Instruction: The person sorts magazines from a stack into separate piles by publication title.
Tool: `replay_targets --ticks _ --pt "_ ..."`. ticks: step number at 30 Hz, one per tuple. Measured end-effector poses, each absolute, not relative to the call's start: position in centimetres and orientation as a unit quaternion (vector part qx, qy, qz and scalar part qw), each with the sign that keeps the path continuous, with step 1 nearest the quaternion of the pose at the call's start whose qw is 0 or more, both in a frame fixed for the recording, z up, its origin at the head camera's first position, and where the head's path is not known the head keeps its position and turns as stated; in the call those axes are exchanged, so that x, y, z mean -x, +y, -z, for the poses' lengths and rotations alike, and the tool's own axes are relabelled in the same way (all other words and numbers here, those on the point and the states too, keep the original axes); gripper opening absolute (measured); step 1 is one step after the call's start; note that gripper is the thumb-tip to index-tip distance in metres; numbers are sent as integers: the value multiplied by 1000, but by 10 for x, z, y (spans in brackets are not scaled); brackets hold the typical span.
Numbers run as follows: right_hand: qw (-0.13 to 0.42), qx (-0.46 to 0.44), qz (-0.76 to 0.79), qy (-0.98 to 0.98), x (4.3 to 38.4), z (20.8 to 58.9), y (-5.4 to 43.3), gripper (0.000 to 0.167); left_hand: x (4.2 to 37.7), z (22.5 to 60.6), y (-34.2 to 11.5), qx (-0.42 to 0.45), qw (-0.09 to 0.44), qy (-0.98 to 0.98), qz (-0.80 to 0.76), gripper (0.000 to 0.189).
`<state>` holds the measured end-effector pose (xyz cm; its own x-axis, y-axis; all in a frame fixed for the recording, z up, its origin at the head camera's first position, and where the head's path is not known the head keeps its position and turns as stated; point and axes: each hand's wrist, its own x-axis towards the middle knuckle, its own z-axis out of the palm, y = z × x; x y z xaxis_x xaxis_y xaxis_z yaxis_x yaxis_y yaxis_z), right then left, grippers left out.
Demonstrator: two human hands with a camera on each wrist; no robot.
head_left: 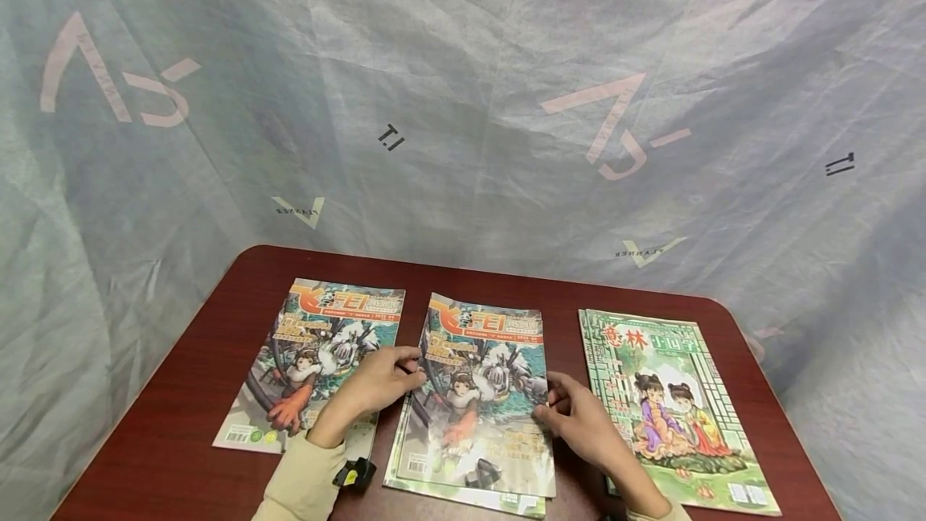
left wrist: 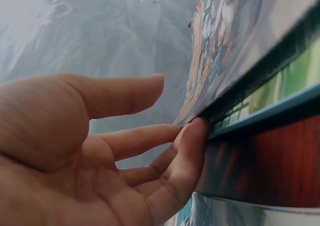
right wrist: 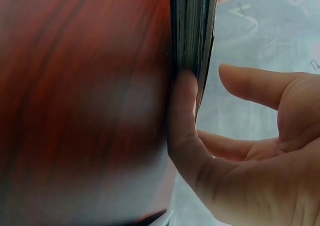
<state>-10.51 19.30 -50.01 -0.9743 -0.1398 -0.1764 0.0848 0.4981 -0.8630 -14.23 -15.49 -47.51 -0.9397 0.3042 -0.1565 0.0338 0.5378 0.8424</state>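
Red-brown table; left hand and right hand flank the middle stack, edges not flush.
Neither hand grasps: left fingers touch the stack's left edge, right fingers its right edge, both thumbs clear. Stacking looks done here; the top magazine leaves a green magazine poking out on the near side, so lining-up seems left. Matching magazine lies at left, beside the stack; right pile sits apart, edges slightly offset.
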Motion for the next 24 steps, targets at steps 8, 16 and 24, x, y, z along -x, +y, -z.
replay_targets --ticks 8,16,24 --pt "99 -5 543 834 105 502 192 57 139 476 -150 -97 160 824 -535 66" --pt "90 -26 564 821 103 501 189 53 137 479 -141 -63 166 810 -559 78" --pt "86 -24 590 802 103 496 187 57 139 475 -139 -68 124 849 -509 75"
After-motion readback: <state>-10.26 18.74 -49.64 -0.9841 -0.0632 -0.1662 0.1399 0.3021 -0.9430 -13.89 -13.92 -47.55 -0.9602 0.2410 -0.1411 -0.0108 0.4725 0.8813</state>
